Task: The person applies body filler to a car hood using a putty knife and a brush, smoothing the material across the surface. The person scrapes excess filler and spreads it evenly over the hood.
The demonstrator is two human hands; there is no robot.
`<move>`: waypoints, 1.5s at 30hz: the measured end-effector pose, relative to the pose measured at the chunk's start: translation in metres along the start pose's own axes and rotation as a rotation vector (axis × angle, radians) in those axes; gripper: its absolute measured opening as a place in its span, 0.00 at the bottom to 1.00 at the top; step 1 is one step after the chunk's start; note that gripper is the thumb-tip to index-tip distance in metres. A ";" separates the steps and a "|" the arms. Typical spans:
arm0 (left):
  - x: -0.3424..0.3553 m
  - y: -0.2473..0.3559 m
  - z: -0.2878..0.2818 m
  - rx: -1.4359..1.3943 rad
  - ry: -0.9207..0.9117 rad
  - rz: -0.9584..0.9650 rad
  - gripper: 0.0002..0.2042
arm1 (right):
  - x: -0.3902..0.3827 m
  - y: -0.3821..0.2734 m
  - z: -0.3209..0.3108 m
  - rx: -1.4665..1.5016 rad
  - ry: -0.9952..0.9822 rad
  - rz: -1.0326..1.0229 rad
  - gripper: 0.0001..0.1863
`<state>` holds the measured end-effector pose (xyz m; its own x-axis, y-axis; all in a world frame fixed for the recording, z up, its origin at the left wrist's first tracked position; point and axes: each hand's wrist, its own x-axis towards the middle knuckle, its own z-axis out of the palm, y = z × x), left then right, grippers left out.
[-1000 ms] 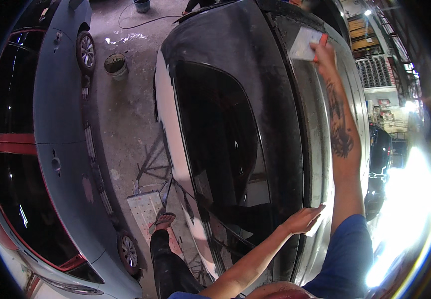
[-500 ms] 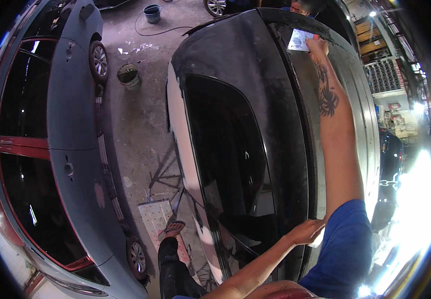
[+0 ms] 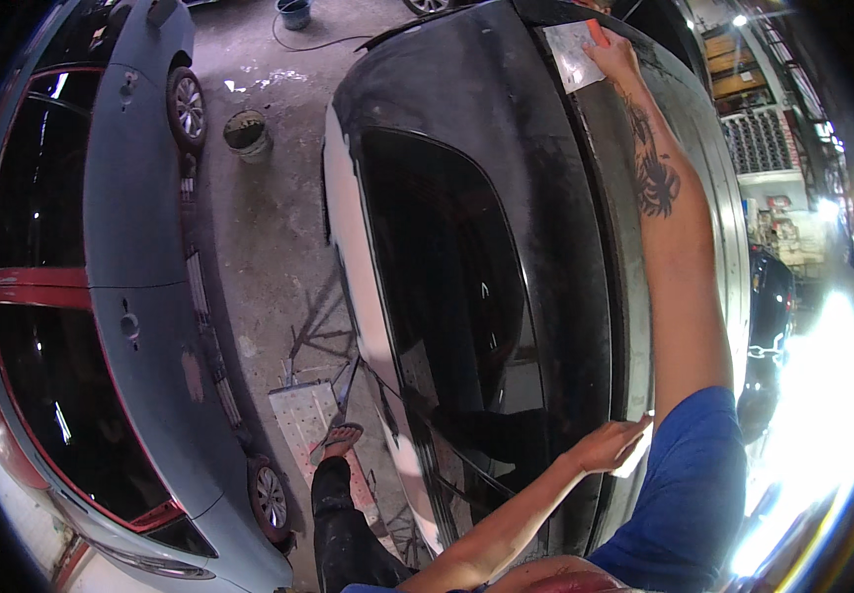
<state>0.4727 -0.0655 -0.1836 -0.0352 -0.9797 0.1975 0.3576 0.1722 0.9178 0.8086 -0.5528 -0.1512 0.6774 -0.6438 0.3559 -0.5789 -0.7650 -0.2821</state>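
My right hand (image 3: 616, 59) grips the orange handle of a wide metal scraper (image 3: 567, 61), its blade lying over the far end of the grey metal roof (image 3: 628, 366) of a dark car (image 3: 545, 178). My tattooed right forearm stretches along that roof. Lower down, my left hand (image 3: 610, 447), fingers closed, holds a pale, flat object (image 3: 632, 457) at the near part of the roof; what it is I cannot make out. The car has a black side window (image 3: 427, 257) and a pinkish-white patched edge (image 3: 348, 208).
A grey car with red window frames (image 3: 135, 227) stands left. Two buckets (image 3: 247, 136) (image 3: 293, 14) and a hose are on the concrete floor (image 3: 259, 227). My foot (image 3: 338, 435) is on a perforated metal platform (image 3: 293, 405). A chain (image 3: 765, 351), shelving and bright glare are at right.
My right hand with the scraper has moved farther along the roof toward its far end. My left hand stays near the close part. A person glimpsed at the far side is out of view now.
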 end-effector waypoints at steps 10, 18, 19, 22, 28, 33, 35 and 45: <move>0.002 -0.011 0.008 0.060 0.085 0.079 0.24 | -0.086 -0.013 -0.098 -0.016 -0.632 -0.089 0.30; 0.004 -0.005 0.000 0.116 0.184 0.174 0.18 | -0.227 -0.009 -0.159 0.242 -0.732 -0.004 0.30; 0.004 -0.005 -0.001 0.114 0.195 0.214 0.18 | -0.244 -0.009 -0.167 0.286 -0.752 -0.015 0.30; 0.004 -0.003 -0.003 0.138 0.192 0.180 0.16 | -0.299 -0.014 -0.196 0.320 -0.815 0.044 0.30; 0.005 -0.001 -0.005 0.116 0.214 0.182 0.14 | -0.402 -0.026 -0.249 0.093 -0.863 0.041 0.32; 0.001 -0.008 -0.015 0.005 0.150 0.178 0.12 | -0.492 -0.002 -0.288 0.044 -0.784 0.031 0.30; 0.003 -0.008 -0.024 0.006 0.069 0.180 0.12 | -0.538 0.014 -0.308 0.044 -0.718 0.101 0.31; 0.008 0.024 0.023 0.199 -0.039 -0.105 0.24 | -0.888 -0.055 -0.455 -0.084 0.155 0.837 0.09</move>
<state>0.4599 -0.0664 -0.1522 -0.1003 -0.9892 0.1073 0.1596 0.0904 0.9830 0.0320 0.0677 -0.0465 -0.0540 -0.9823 0.1792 -0.8966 -0.0313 -0.4418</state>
